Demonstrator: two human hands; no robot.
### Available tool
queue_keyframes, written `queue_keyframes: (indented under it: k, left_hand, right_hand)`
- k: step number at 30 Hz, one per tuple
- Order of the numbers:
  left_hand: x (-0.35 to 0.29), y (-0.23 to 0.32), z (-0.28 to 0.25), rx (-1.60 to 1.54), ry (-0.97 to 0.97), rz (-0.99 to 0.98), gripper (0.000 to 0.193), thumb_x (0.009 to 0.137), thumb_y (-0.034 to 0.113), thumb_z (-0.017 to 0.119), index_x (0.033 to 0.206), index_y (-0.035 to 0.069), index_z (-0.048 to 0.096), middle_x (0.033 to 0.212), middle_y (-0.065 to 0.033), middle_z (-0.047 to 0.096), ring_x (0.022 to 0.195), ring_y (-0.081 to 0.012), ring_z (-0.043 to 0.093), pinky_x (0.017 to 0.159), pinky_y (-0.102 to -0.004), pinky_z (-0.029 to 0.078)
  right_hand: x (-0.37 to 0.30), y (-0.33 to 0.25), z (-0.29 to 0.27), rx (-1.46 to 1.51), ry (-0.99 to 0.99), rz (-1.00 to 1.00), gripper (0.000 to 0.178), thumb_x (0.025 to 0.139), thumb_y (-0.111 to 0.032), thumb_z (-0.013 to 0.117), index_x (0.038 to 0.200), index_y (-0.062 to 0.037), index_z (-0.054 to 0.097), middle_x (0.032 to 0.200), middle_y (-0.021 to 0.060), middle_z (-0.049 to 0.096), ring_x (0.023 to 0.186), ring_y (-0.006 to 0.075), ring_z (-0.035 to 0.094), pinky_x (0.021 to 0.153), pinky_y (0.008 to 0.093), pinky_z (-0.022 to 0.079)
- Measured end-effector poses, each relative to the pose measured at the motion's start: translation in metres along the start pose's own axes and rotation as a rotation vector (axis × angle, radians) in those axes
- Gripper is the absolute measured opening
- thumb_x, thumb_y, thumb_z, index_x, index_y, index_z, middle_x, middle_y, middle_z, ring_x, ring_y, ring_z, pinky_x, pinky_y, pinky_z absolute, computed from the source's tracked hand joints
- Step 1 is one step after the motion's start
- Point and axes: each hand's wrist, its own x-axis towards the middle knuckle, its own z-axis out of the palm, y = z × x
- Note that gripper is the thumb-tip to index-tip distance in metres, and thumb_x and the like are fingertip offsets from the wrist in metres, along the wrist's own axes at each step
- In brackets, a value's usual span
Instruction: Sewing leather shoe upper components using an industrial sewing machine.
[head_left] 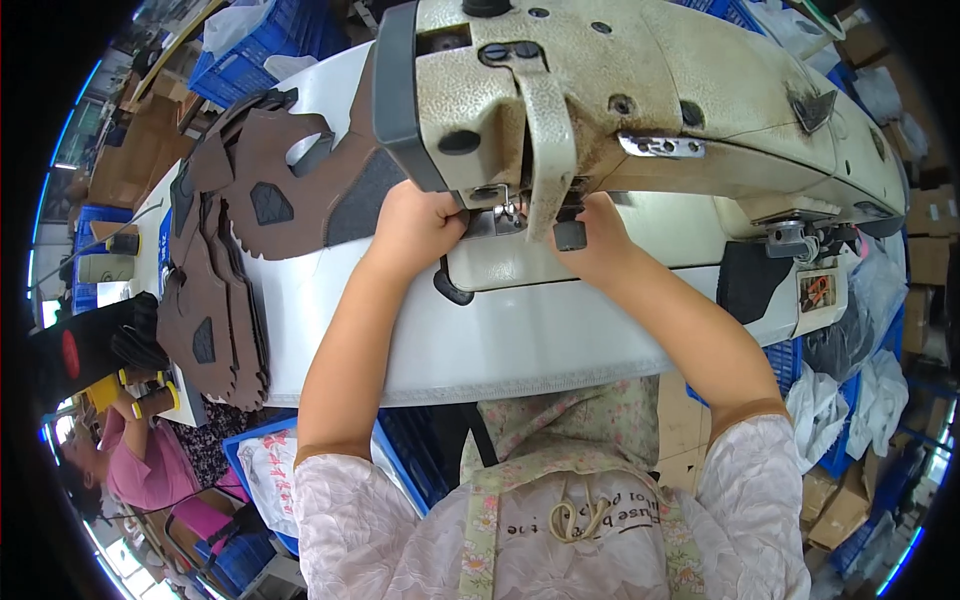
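At the sewing machine's (650, 80) needle, my left hand (415, 228) is curled closed, its fingertips against the metal plate (497, 222) left of the presser foot (508, 212). My right hand (600, 245) is on the foot's other side, fingers bent inward and partly hidden by the machine head and a dark knob (570, 236). What either hand pinches is hidden. A brown leather-like panel (290, 225) with a dark grey part (362, 200) lies just left of my left hand, its far end running behind the machine head.
Stacked brown panels with jagged edges (205, 330) hang over the white table's (500, 365) left end. On the right lies a black piece (750, 280). Blue crates (265, 50) stand behind, with plastic bags (875, 400) at right. Another person in pink (150, 465) sits at left.
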Motion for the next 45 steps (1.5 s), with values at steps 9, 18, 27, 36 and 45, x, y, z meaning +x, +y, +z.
queue_keyframes:
  k: [9,18,27,36,45]
  left_hand:
    - [-0.001,0.002,-0.004,0.012,-0.041,-0.029,0.030,0.064,0.002,0.067,0.090,0.016,0.076,0.083,-0.0102,0.069,0.078,-0.0326,0.066,0.070,-0.0398,0.054]
    - [0.000,-0.001,-0.003,0.015,-0.064,-0.051,0.030,0.065,0.001,0.066,0.090,0.015,0.076,0.084,-0.0105,0.069,0.078,-0.0327,0.066,0.070,-0.0395,0.053]
    - [-0.001,0.000,-0.004,0.014,-0.027,-0.011,0.027,0.064,0.003,0.067,0.087,0.015,0.076,0.078,-0.0107,0.068,0.075,-0.0326,0.066,0.068,-0.0400,0.053]
    - [-0.002,0.003,0.001,0.083,-0.058,0.021,0.032,0.068,0.004,0.064,0.094,0.019,0.075,0.079,-0.0102,0.068,0.075,-0.0323,0.065,0.065,-0.0413,0.051]
    - [-0.010,0.002,-0.009,0.132,-0.074,-0.013,0.030,0.070,0.004,0.062,0.095,0.015,0.075,0.089,-0.0113,0.068,0.083,-0.0316,0.065,0.073,-0.0394,0.052]
  right_hand:
    - [0.008,-0.009,-0.006,-0.075,0.012,-0.052,0.018,0.070,-0.005,0.067,0.056,-0.0054,0.056,0.062,0.0109,0.056,0.061,0.0309,0.059,0.055,0.0416,0.049]
    - [0.007,-0.015,-0.017,-0.111,-0.131,0.097,0.013,0.074,-0.013,0.068,0.085,-0.0056,0.067,0.075,0.0148,0.066,0.069,0.0359,0.064,0.061,0.0409,0.050]
    - [0.011,-0.020,-0.014,-0.212,-0.028,-0.073,0.017,0.069,-0.008,0.069,0.057,-0.0064,0.059,0.063,0.0086,0.056,0.062,0.0278,0.061,0.056,0.0404,0.051]
    - [0.017,-0.047,-0.038,-0.239,-0.127,0.220,0.008,0.076,-0.011,0.065,0.080,-0.0050,0.066,0.078,0.0090,0.064,0.079,0.0272,0.065,0.067,0.0389,0.053]
    - [-0.013,-0.014,-0.289,-0.899,0.812,-0.010,0.034,0.093,-0.030,0.060,0.113,-0.0039,0.068,0.116,0.0168,0.065,0.112,0.0316,0.058,0.097,0.0410,0.043]
